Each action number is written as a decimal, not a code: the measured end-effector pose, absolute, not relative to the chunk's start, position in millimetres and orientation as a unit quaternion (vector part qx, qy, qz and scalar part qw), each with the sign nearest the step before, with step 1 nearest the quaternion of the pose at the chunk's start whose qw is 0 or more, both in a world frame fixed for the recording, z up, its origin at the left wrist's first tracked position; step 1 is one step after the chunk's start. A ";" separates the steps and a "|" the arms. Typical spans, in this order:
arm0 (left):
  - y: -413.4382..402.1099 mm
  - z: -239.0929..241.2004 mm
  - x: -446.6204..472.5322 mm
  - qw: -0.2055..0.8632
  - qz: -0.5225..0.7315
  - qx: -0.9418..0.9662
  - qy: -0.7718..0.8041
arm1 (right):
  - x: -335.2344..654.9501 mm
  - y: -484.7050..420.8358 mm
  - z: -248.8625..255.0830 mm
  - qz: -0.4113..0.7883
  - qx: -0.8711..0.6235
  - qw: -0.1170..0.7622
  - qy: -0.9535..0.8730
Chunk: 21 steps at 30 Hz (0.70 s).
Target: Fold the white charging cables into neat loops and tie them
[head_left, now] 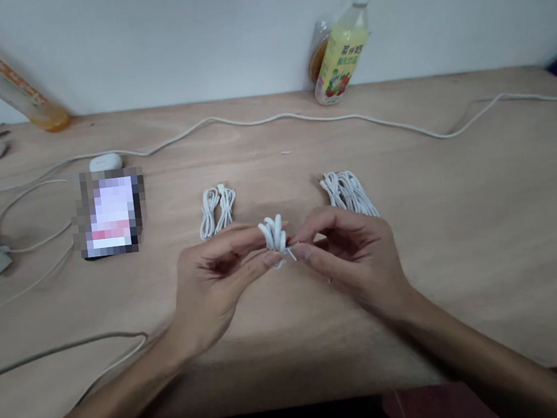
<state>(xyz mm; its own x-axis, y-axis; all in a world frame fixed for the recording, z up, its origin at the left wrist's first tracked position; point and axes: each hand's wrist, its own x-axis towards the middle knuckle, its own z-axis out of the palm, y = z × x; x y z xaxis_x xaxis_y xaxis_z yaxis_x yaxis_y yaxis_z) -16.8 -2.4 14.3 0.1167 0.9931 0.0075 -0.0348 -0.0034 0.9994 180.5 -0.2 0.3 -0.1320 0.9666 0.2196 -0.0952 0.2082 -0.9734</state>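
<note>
A coiled white cable (274, 232) is held up over the near middle of the table, its loops facing me end-on. My left hand (216, 276) pinches the coil between thumb and fingers. Just right of it, my right hand (359, 253) is closed on a thin white twist tie (291, 253) at the coil's side. Behind my left hand lie bundled white cables (217, 209). Another group of bundled white cables (348, 193) rests behind my right hand, partly hidden by it.
A phone (111, 214) and a white earbud case (105, 163) lie at left. A long white cord (288, 117) crosses the table's back. Against the wall stand an orange bottle (7, 79) and a yellow drink bottle (341, 54). More cords (63, 347) run along the left.
</note>
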 end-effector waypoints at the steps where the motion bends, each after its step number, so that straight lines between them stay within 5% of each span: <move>1: -2.9 14.8 -16.5 0.532 0.483 0.522 0.459 | 180.5 -0.4 0.4 0.493 -0.387 0.536 -0.565; 14: -4.1 9.6 -17.6 0.391 0.504 0.616 0.461 | 178.4 0.8 -4.4 0.585 -0.426 0.504 -0.472; 21: -6.8 4.3 -14.4 0.366 0.511 0.591 0.505 | 173.2 -4.0 -4.8 0.528 -0.452 0.520 -0.497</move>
